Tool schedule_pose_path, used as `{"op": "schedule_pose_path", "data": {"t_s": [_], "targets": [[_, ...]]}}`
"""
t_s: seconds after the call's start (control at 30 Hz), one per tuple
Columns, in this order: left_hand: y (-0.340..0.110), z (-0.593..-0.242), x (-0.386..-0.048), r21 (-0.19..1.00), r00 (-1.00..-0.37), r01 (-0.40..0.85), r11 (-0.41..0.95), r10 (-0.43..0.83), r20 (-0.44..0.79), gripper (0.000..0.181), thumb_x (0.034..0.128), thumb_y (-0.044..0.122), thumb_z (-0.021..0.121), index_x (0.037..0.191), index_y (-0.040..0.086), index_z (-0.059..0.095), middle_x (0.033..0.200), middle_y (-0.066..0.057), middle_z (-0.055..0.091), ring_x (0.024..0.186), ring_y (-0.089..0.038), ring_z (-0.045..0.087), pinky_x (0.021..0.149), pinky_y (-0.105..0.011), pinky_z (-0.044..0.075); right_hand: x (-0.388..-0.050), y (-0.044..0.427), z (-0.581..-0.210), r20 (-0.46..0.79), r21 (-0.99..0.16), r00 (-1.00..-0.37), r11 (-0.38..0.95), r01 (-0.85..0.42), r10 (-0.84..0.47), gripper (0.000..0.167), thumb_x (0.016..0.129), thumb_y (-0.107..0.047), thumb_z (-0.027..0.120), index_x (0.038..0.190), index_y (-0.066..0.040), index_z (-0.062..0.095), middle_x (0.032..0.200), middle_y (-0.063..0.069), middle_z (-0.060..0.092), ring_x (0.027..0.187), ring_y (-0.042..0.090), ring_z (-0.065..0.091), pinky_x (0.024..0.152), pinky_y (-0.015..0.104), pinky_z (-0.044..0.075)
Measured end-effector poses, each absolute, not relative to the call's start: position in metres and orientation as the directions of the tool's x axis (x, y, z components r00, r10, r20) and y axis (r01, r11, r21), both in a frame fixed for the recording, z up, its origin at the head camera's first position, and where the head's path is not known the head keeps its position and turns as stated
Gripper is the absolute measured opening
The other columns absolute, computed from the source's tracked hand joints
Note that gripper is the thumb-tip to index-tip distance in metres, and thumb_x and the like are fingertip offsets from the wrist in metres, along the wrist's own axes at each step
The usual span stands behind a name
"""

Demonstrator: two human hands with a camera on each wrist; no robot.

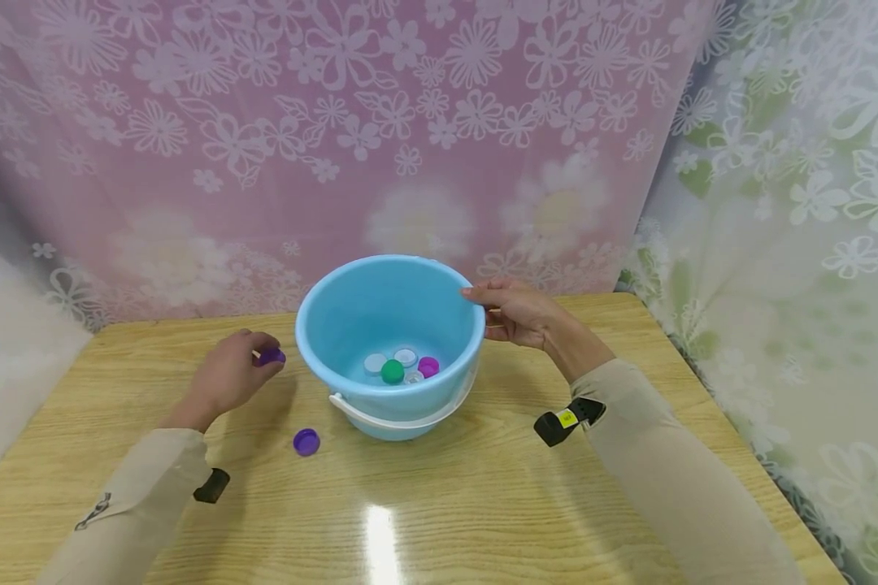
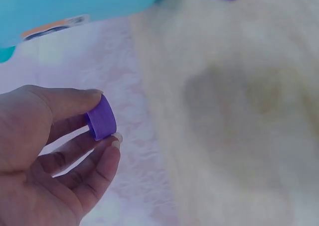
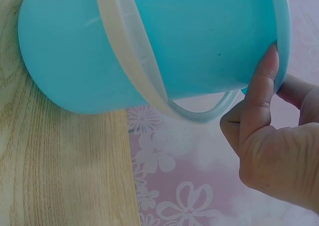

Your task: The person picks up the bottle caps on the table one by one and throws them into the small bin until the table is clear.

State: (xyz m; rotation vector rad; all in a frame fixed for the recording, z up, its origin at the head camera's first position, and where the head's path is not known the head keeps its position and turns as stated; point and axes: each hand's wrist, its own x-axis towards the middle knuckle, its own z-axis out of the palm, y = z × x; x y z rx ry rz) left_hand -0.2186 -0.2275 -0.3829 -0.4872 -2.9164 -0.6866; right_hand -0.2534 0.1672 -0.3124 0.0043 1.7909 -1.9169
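Note:
A light blue bucket [image 1: 391, 406] stands upright on the table, its white handle [image 1: 410, 422] hanging down at the front. Inside lie several bottle caps, among them a green cap [image 1: 393, 372] and a magenta cap [image 1: 428, 367]. Left of the bucket, my left hand [image 1: 228, 374] pinches a purple bottle cap [image 2: 102, 118] between thumb and fingers, above the tabletop. Another purple cap [image 1: 306, 442] lies on the table near the bucket's front left. My right hand [image 1: 519, 315] grips the bucket's rim on its right side, thumb and fingers on either side of the wall.
The wooden table [image 1: 439, 512] has its back edge just behind the bucket. A pink flowered curtain [image 1: 322, 162] hangs behind it, and a pale flowered curtain [image 1: 790, 284] runs along the right. A label [image 2: 55, 28] shows on the bucket's outside.

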Motion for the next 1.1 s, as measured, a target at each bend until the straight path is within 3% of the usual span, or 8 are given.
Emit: {"op": "schedule_pose_path", "data": {"t_s": [0.43,0.83,1.1], "targets": [[-0.224,-0.327,-0.210,0.526,-0.959,0.262,0.809,0.159,0.233,0.039,0.0944,0.021,0.062,0.122,-0.005,0.058,0.119,-0.025,0.052,0.097,-0.040,0.060,0.069,-0.050,0.055,-0.254,0.166,-0.311,-0.332,-0.935,-0.871,0.006,0.354,-0.362,0.043,0.097,-0.022,0.059,0.128,0.006,0.049,0.095,0.014,0.060,0.072,0.017,0.065,0.065,0.027,0.058],[-0.188,-0.294,-0.201,0.530,-0.931,0.316,0.787,0.148,0.334,0.036,0.0925,0.023,0.065,0.121,0.002,0.061,0.112,-0.015,0.057,0.097,-0.035,0.061,0.070,-0.048,0.053,-0.254,0.167,-0.312,-0.326,-0.937,-0.871,0.001,0.350,-0.369,0.041,0.098,-0.022,0.057,0.128,0.005,0.049,0.093,0.012,0.059,0.069,0.015,0.064,0.064,0.026,0.058],[-0.160,-0.283,-0.192,0.523,-0.903,0.394,0.756,0.213,0.372,0.031,0.0912,0.019,0.066,0.117,0.002,0.063,0.109,-0.014,0.058,0.093,-0.031,0.061,0.070,-0.045,0.056,-0.253,0.168,-0.313,-0.318,-0.939,-0.870,-0.001,0.343,-0.377,0.040,0.098,-0.022,0.058,0.126,0.005,0.050,0.093,0.013,0.061,0.070,0.017,0.066,0.065,0.028,0.058]]}}
